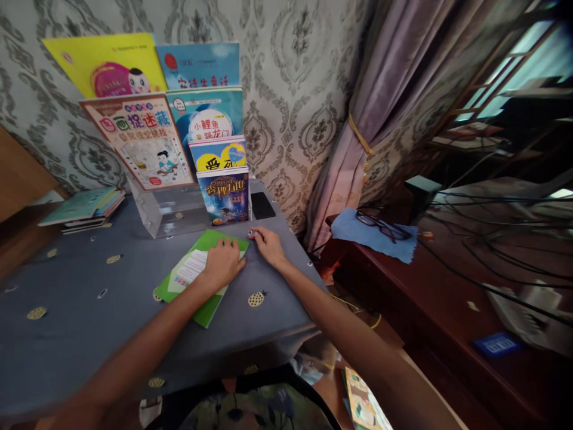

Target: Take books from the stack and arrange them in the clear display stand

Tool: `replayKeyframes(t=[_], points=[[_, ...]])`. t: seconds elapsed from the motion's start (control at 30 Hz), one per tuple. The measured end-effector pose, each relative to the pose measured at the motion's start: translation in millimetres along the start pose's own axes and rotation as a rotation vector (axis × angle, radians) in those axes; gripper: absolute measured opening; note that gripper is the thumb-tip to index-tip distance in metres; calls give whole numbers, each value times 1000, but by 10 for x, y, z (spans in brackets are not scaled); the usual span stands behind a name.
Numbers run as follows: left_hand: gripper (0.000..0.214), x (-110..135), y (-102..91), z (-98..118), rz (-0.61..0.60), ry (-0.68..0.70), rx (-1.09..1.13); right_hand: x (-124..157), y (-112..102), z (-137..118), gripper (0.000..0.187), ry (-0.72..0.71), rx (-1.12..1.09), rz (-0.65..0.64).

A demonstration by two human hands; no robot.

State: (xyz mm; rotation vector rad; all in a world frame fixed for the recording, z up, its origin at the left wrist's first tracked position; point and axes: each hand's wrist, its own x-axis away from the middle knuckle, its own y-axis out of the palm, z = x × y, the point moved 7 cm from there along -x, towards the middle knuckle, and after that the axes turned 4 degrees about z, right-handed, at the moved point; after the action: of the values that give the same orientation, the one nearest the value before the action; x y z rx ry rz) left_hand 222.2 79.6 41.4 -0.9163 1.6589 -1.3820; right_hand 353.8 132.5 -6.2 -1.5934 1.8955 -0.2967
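Observation:
A green book (205,318) with a pale printed panel lies at a slant on the grey cloth-covered table. My left hand (221,263) rests on its upper right part, fingers lying loosely over the cover and thumb toward the right edge. To the right of the book, my right hand (267,246) touches the tablecloth, its fingers loosely bent and nothing visible in them. Just beyond both hands stands a clear plastic book rack (154,218). Its front holds a dark blue book (226,200), with a yellow-and-blue book (219,156) behind it.
Higher on the rack stand a yellow book (111,54), a picture-puzzle book (145,149) and blue books. A book stack (87,209) is at left, a black phone (262,205) beside the rack. On the right, a dark red surface bears glasses (387,227), a blue cloth (349,230) and cables.

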Motion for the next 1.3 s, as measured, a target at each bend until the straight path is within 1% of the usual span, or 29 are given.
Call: replayKeyframes(t=[0.17,0.3,0.5,0.8,0.97,1.3], points=[[32,-49,48,4,-6,-25,9,24,-6,4,33,-20,-21,-6],[36,-45,74,3,-16,-34,-23,21,2,-2,33,-14,-31,-16],[43,-52,63,-49,32,-42,-2,29,-33,-42,31,-10,-57,3],[41,-47,30,-96,57,-67,42,46,-56,-74,32,-39,-77,16],[42,-44,42,-98,53,-55,55,42,-61,-67,32,-43,-85,35],[42,-40,55,-101,42,-56,32,108,-130,-183,35,-148,-132,88]])
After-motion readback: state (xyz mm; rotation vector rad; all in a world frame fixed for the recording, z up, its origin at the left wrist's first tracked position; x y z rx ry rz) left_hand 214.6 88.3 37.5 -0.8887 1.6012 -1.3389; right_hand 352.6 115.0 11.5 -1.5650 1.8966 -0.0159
